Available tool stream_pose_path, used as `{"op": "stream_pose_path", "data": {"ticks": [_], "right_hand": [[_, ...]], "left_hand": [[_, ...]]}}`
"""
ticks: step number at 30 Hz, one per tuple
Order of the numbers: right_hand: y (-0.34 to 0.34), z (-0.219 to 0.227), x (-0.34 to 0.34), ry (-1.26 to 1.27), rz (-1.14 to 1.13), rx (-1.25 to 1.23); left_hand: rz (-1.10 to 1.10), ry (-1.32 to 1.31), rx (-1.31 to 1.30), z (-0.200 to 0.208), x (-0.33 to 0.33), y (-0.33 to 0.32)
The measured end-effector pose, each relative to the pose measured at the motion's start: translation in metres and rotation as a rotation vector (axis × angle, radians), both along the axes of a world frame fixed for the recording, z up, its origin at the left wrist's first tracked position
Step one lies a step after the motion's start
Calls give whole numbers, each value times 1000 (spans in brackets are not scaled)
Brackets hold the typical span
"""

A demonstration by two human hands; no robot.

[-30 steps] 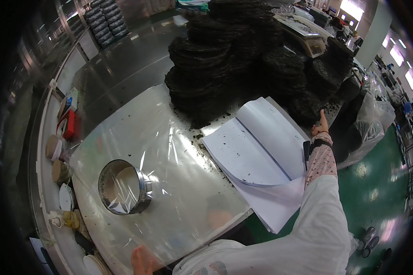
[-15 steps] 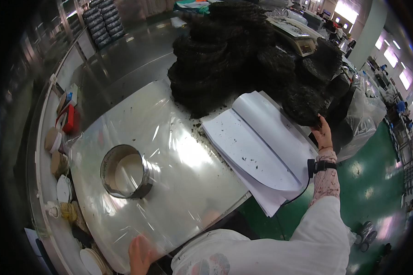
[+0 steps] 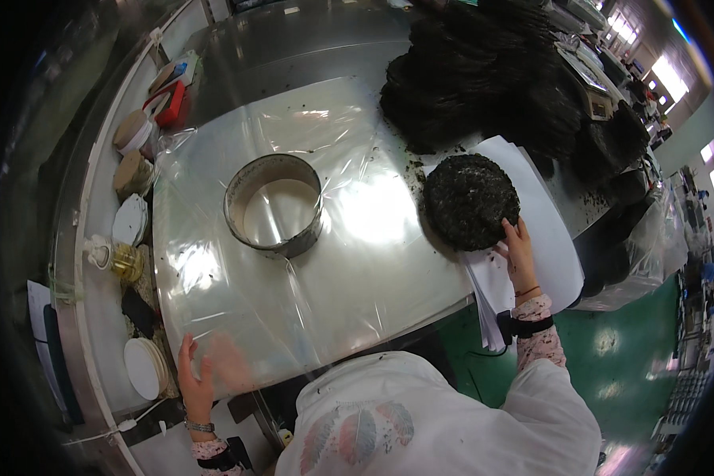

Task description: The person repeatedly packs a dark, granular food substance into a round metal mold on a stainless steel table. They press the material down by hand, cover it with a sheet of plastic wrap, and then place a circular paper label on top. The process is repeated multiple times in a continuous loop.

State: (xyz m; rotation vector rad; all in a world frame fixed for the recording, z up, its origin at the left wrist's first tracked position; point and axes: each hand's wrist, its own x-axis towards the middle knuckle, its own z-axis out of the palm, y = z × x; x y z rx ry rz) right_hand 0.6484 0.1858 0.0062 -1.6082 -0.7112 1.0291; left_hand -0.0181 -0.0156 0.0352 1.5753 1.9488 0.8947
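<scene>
My right hand grips the near right edge of a round black cake of what looks like dried seaweed, fingers on top at the rim. The cake is held flat over the left side of the white paper sheets and the edge of the plastic film. At the table's front left, my left hand is open with its fingers apart and holds nothing. A metal ring stands on the clear plastic film between the two hands, farther back. A pale disc lies inside it.
More black round cakes are piled at the back right, by a scale. Along the left ledge stand a red box, a yellow jar and white discs. A clear plastic bag hangs at the right.
My right hand has drawn a seaweed cake leftward from the pile to over the paper's edge. The left hand now shows more fully, fingers spread. The view has shifted.
</scene>
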Motion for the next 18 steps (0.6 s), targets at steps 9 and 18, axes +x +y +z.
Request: {"op": "stream_pose_path", "data": {"ticks": [9,18], "right_hand": [[-12,2,7,-439,110,-135],[13,17,-63,-1548,669,178]], "left_hand": [[121,25,87,-22,-26,-11],[536,817,-166,-62,-140,-57]]}}
